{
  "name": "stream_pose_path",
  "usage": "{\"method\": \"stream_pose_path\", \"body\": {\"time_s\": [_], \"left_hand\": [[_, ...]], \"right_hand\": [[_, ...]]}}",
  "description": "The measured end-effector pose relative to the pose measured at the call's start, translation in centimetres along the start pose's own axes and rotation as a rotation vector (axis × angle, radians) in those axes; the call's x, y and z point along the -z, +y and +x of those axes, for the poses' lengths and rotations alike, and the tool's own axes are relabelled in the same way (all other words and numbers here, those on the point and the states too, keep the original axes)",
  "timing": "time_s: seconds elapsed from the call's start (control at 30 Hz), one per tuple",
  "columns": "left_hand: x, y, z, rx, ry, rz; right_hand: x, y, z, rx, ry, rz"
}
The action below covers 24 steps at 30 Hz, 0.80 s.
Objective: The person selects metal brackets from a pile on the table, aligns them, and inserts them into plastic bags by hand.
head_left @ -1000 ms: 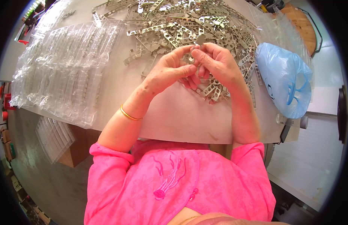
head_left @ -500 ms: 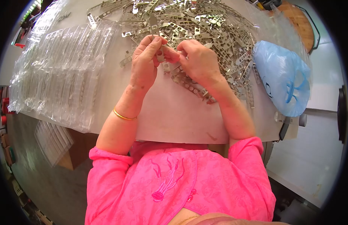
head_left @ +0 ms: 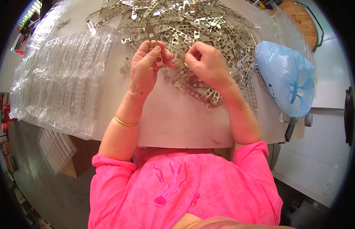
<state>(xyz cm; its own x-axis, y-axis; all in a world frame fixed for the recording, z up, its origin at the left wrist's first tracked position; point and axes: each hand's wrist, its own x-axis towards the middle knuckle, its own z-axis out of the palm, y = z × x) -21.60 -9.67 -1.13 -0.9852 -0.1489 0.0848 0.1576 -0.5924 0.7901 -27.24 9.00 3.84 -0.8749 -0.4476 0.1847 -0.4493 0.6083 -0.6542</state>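
My left hand (head_left: 144,68) is closed around a perforated metal strip (head_left: 149,29), pinched between thumb and fingers. The strip's flat upper end sticks up past the fingertips, and a round hole shows lower down near the palm. To the right, my right hand (head_left: 211,65) is closed with curled fingers, apart from the left one. Whatever its fingertips hold, if anything, is hidden. Both hands are over the near edge of a large heap of similar metal strips (head_left: 219,23), several of them lying under the right hand.
Clear plastic blister trays (head_left: 63,84) are stacked on the left of the table (head_left: 177,122). A blue plastic bag (head_left: 284,76) lies on the right. Behind it are clear plastic film and a round wooden stool top (head_left: 299,23). A cardboard box (head_left: 80,160) stands below the table's left edge.
My right hand has drawn away from the left hand, to the right, opening a gap between them. My left hand has shifted slightly down and left, keeping the metal strip.
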Motion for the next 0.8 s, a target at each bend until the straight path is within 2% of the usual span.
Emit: {"method": "stream_pose_path", "body": {"time_s": [0.03, 0.1, 0.17, 0.2, 0.23, 0.3, 0.33, 0.47, 0.57, 0.7, 0.8], "left_hand": [[-0.1, 0.0, 0.0, 0.0, 0.028, -0.023], [0.1, -0.1, 0.0, 0.014, 0.012, -0.055], [0.2, -0.3, 0.1, 0.024, -0.004, -0.084], [0.2, -0.5, 0.1, 0.037, -0.026, -0.096], [0.3, -0.6, 0.1, 0.05, -0.047, -0.108], [0.4, -1.1, 0.0, 0.065, -0.071, -0.122], [0.5, -1.3, 0.0, 0.088, -0.098, -0.14], [-0.8, -1.5, -0.4, 0.222, -0.105, -0.289], [-1.4, -1.2, -0.8, 0.299, -0.097, -0.283], [-1.6, -1.0, -0.8, 0.29, -0.13, -0.278], [-1.8, -1.1, -0.9, 0.321, -0.064, -0.249]], "right_hand": [[0.5, 0.2, -0.2, -0.091, -0.013, 0.127], [1.4, 0.8, -0.6, -0.103, -0.007, 0.188], [2.3, 1.2, -0.9, -0.349, -0.098, 0.725], [2.6, 1.3, -1.2, -0.388, -0.13, 0.879], [2.7, 1.4, -1.6, -0.382, -0.133, 0.881], [2.5, 1.8, -2.5, -0.521, -0.219, 1.335], [2.0, 2.3, -3.2, -0.525, -0.251, 1.453], [0.2, 2.6, -5.3, -0.564, -0.412, 1.686], [-0.6, 2.3, -6.1, -0.617, -0.415, 1.741], [-1.0, 2.2, -6.4, -0.606, -0.47, 1.766], [-0.8, 1.7, -6.8, -0.575, -0.484, 1.763]]}}
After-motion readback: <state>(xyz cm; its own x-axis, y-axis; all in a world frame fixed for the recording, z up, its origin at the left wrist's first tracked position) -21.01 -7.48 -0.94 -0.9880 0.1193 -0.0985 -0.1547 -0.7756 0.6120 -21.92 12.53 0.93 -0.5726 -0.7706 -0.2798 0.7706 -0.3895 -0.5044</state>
